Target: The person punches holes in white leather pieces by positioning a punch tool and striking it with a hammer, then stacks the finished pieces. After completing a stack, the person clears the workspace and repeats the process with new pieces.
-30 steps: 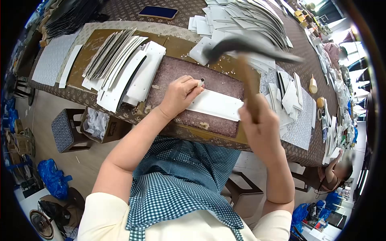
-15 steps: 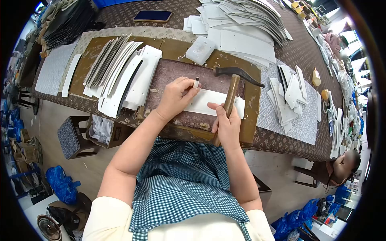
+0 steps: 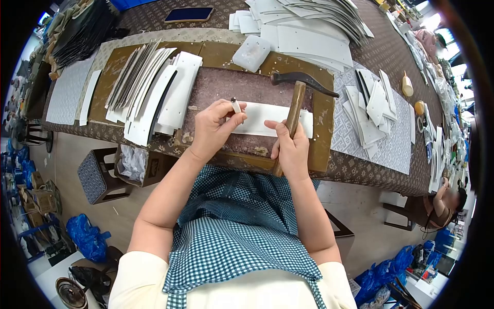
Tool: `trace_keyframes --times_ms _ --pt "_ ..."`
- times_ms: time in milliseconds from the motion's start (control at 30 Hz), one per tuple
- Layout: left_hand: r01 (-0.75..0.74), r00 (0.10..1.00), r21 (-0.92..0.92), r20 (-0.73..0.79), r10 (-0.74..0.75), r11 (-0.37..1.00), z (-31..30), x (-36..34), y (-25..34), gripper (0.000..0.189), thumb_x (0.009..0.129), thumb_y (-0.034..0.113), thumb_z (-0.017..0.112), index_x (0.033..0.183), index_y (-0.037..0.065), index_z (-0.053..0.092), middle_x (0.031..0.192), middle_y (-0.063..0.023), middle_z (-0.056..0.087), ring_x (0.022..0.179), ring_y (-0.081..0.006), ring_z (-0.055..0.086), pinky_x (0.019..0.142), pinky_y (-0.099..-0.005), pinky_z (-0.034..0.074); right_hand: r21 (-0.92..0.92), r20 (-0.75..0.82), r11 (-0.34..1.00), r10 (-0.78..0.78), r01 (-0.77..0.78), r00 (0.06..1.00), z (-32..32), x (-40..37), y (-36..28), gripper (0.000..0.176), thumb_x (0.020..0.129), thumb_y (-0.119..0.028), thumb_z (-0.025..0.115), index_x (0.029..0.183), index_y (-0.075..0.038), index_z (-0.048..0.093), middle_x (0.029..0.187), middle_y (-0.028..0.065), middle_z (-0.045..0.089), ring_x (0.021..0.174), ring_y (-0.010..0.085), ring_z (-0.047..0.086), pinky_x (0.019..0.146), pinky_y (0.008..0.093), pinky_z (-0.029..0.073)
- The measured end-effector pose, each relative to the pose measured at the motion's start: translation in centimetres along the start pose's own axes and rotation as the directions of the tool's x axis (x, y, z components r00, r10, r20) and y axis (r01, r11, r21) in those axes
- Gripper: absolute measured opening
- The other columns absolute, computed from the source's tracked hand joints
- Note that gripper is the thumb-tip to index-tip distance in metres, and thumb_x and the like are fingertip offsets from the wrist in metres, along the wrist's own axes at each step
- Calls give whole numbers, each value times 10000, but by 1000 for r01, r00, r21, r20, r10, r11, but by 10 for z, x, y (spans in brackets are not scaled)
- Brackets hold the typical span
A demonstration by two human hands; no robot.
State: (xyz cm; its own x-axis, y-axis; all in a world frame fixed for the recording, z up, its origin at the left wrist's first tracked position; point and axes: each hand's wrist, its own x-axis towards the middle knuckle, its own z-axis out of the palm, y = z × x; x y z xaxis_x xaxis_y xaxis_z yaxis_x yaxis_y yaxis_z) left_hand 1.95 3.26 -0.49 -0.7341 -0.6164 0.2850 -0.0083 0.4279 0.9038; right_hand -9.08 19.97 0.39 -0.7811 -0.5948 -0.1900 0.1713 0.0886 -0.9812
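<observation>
My left hand (image 3: 215, 126) pinches a small white punch (image 3: 236, 106) with a dark top, held tilted over the left part of a white strip (image 3: 265, 119). The strip lies flat on a worn reddish-brown pad (image 3: 226, 82) set in a brown board (image 3: 321, 147). In my right hand (image 3: 293, 150) is the wooden handle of a hammer (image 3: 295, 110). Its dark metal head points away from me, above the right end of the strip. My right index finger stretches left over the strip.
White and grey pieces (image 3: 139, 85) are stacked left of the pad. Behind it lie a white block (image 3: 251, 53), a phone (image 3: 189, 14) and more white sheets (image 3: 309, 44). Loose pieces (image 3: 368, 110) and a bottle (image 3: 407, 85) are at the right. A person (image 3: 443, 208) sits at far right.
My left hand has shifted slightly left, and the punch now leans instead of standing nearly upright. The hammer stays in my right hand. The whole view has shifted a little.
</observation>
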Motion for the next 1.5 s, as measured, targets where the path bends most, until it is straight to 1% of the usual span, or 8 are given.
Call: trace_keyframes --times_ms 767,933,1033,1233,1300,1367,1433,1500 --pt "-253 966 187 -14 260 949 6 -6 -3 172 805 92 782 966 48 738 887 -85 696 764 -223 692 665 -314 556 -49 70 998 -22 26 997 -1 -2 3 172 1040 -189 520 1013 -20 498 1005 136 726 448 59 491 414 202 408" --pt "-273 961 202 18 275 941 6 -4 -5 155 809 65 779 958 42 741 874 -74 701 740 -190 683 646 -298 548 -145 168 988 -17 41 986 -9 -10 -25 161 1002 -155 584 965 -2 547 787 70 691 475 63 530 431 222 422" --pt "-265 964 169 11 267 949 7 -4 -4 131 810 58 779 933 37 737 856 -69 698 715 -175 670 632 -288 541 -306 235 908 -221 288 947 -18 -21 -90 94 972 -83 610 984 -2 564 706 39 645 532 59 556 464 221 437" --pt "-288 957 170 10 291 942 7 -4 -8 123 814 95 770 904 38 707 843 -89 667 737 -239 657 652 -332 537 -137 272 738 -613 660 742 -30 -47 -145 203 958 -120 660 1045 26 551 778 33 601 599 77 534 509 236 425" --pt "-302 951 166 -7 308 939 8 -5 -10 132 827 128 753 907 42 694 836 -98 652 746 -276 647 665 -363 536 -433 345 661 -506 613 790 -29 -46 -133 177 939 -85 660 998 17 527 726 81 590 581 141 565 518 311 456" --pt "-305 952 184 18 307 934 6 -4 -12 125 831 130 748 897 40 691 839 -99 653 751 -279 647 670 -366 536 -795 480 381 -78 471 874 -32 -40 -120 194 924 -107 650 944 7 495 705 201 618 624 360 648 564 410 495" --pt "-315 949 179 22 316 932 8 -4 -12 117 839 131 738 882 38 684 836 -101 650 754 -284 648 673 -373 537 -763 411 541 -13 352 911 -35 -41 -122 199 918 -107 651 968 12 499 718 215 636 672 404 660 585 440 502" --pt "-302 953 167 13 304 939 9 -4 -13 117 837 129 738 882 35 685 838 -100 652 755 -285 649 673 -372 537 -670 431 588 -190 454 882 -39 -46 -127 202 919 -115 674 971 12 526 695 164 612 605 295 640 563 373 493"
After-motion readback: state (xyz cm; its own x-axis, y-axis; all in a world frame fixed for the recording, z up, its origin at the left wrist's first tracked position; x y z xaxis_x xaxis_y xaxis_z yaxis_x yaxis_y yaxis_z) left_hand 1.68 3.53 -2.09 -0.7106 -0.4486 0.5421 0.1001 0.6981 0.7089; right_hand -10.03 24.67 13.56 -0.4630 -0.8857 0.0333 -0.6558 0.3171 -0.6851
